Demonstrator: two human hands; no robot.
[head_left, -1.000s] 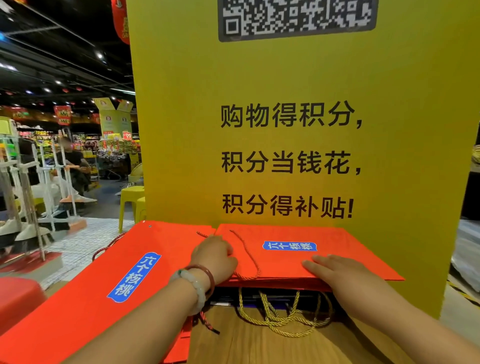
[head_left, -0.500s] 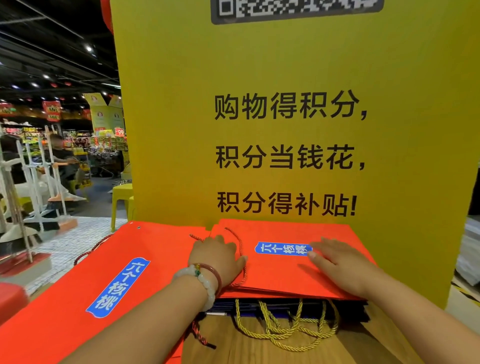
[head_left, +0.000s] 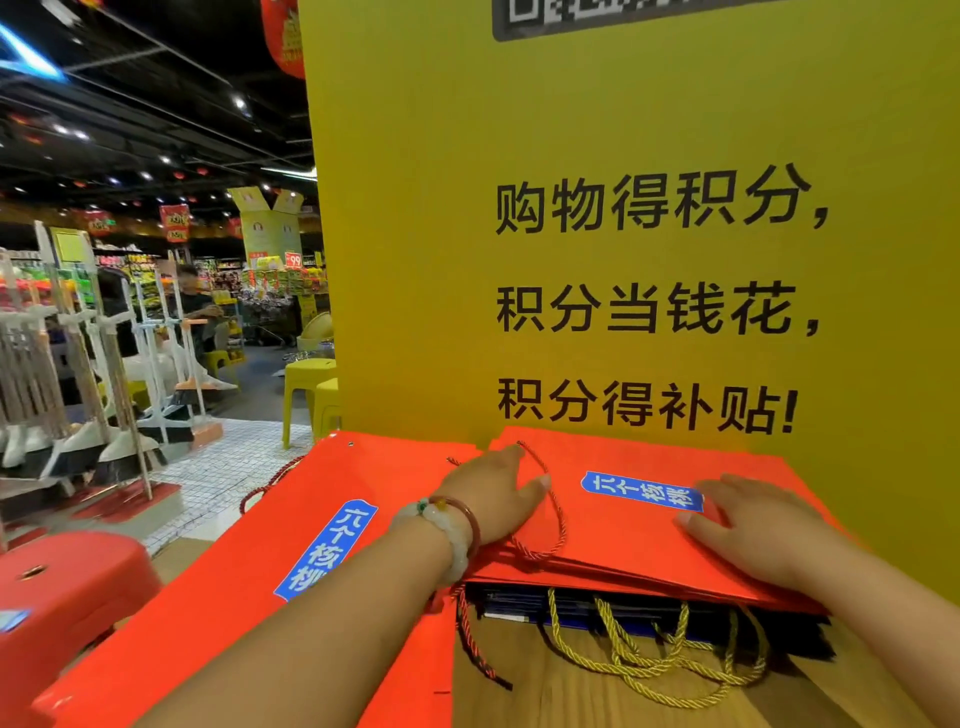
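A stack of flat red paper bags (head_left: 623, 540) with a blue label lies on a wooden counter (head_left: 561, 691), on top of dark blue bags with gold cord handles (head_left: 649, 660). My left hand (head_left: 493, 493), with bracelets at the wrist, rests on the left edge of the stack, fingers stretched forward by a red cord handle. My right hand (head_left: 748, 525) lies flat on the top bag, fingertips at the label's right end. A second stack of red bags (head_left: 249, 587) lies to the left.
A tall yellow sign board (head_left: 597, 260) with black text stands right behind the bags. A red plastic stool (head_left: 62, 592) is at the lower left. Mops and brooms on a rack (head_left: 78, 395), yellow stools (head_left: 311, 395) and a person stand in the shop aisle at left.
My left hand has slid forward along the stack's left edge with fingers straightening. My right hand has crept left and forward to the blue label. The view has shifted closer.
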